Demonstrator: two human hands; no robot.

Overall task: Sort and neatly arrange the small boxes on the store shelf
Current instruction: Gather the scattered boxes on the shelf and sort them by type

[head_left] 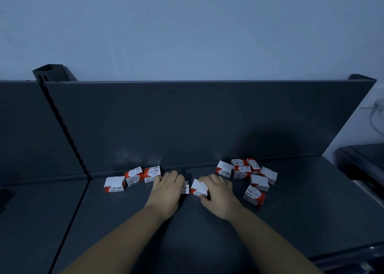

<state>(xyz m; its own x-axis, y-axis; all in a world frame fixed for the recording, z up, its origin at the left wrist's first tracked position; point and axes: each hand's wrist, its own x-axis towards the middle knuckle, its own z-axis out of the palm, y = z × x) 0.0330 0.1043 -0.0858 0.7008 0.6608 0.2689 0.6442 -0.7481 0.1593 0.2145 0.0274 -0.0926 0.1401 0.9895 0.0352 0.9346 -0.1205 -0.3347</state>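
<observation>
The lining-up step looks about midway. On the dark shelf [207, 232], three paper-clip boxes [134, 176] sit in a rough row before the back panel [187, 118], towards its left half. A loose pile [245, 172] lies at the panel's foot further right, with some boxes tipped. The right hand [218, 192] grasps one box [199, 187] between thumb and fingers, in front of the panel's middle. The left hand [166, 188] lies over another box [185, 187], only its end showing; whether it grips it I cannot tell. I judge the next move calls for sliding both boxes left to the row's end, squared to the panel, without nudging those already placed
</observation>
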